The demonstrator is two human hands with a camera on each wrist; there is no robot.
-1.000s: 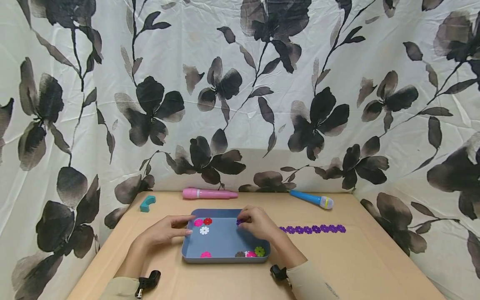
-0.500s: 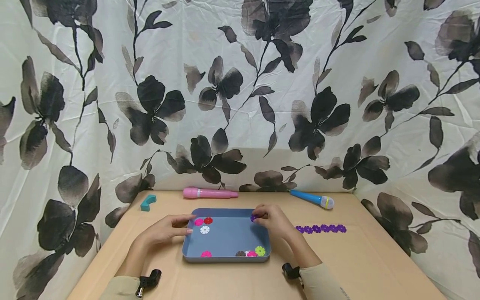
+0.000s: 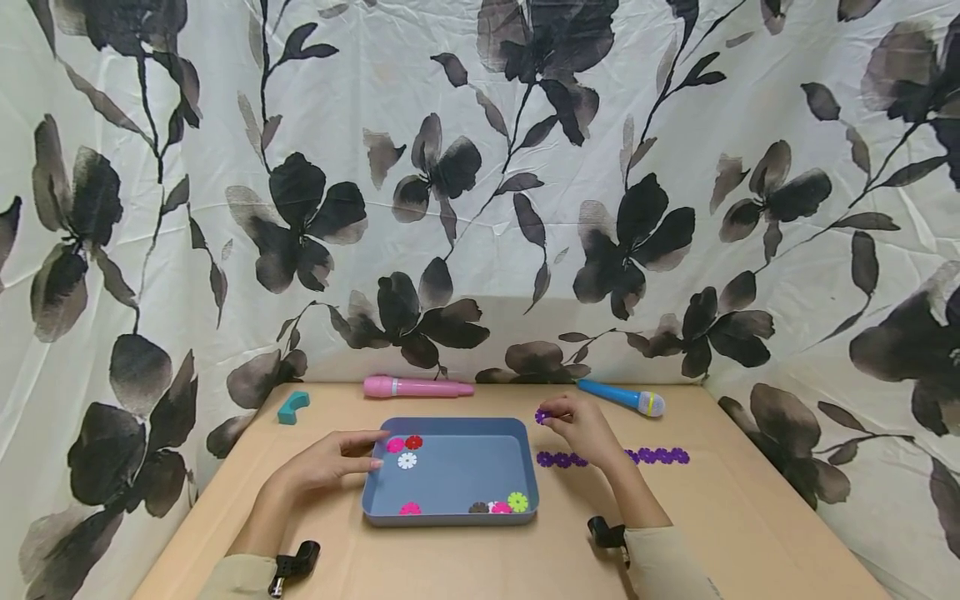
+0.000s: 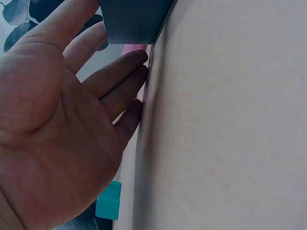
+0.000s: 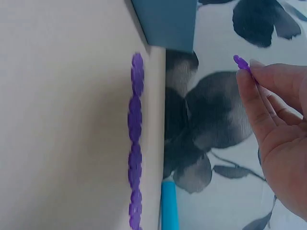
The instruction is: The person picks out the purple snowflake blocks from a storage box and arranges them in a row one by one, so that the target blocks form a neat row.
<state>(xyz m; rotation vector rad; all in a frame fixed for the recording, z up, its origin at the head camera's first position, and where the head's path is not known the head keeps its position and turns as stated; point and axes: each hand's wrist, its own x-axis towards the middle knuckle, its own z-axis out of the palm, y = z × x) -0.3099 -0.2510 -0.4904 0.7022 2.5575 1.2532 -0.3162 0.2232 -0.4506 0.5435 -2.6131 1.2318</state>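
My right hand (image 3: 583,427) pinches a purple flower-shaped plastic disc (image 3: 542,416) between thumb and fingertips, raised above the table just beyond the tray's right side. In the right wrist view this disc (image 5: 241,62) appears edge-on at the fingertips. Below runs a straight row of purple flower discs (image 3: 557,460), partly hidden by my wrist. My left hand (image 3: 330,458), fingers fairly straight, touches the left rim of a blue-grey tray (image 3: 457,479). Inside the tray lie a white disc (image 3: 407,461), a red disc (image 3: 414,442), a pink disc (image 3: 395,446) and a green disc (image 3: 517,502), among others.
A pink toy microphone (image 3: 418,387) and a blue toy microphone (image 3: 621,398) lie along the table's back edge. At the back left stands a teal arch-shaped block (image 3: 293,407). A floral curtain (image 3: 480,208) closes off the back and sides.
My right hand has lifted the purple disc out of the tray and carried it right, past the tray's rim. My left hand stays at the tray's left side.
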